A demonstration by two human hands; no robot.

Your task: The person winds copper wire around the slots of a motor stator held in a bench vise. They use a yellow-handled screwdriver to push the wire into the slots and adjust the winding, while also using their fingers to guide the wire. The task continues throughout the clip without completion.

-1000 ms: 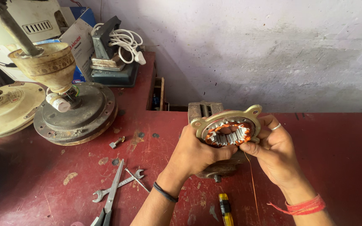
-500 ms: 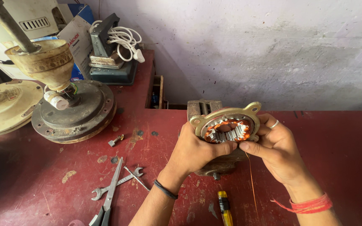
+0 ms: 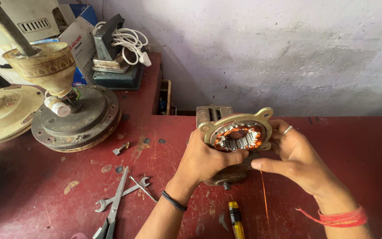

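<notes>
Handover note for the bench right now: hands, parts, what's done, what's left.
Left hand: grips the motor stator from the left, thumb along its lower edge.
Right hand: steadies the stator's right side, forefinger under it; a thin copper wire hangs down near that fingertip.
Stator: held upright over a bench vise, copper windings facing the camera.
On the red table: scissors, spanner, yellow-handled screwdriver, a loose bolt, fan motor housing at left.
Done: stator is out of any housing, windings exposed.
Left: loose wire end is not secured; tools untouched.
</notes>
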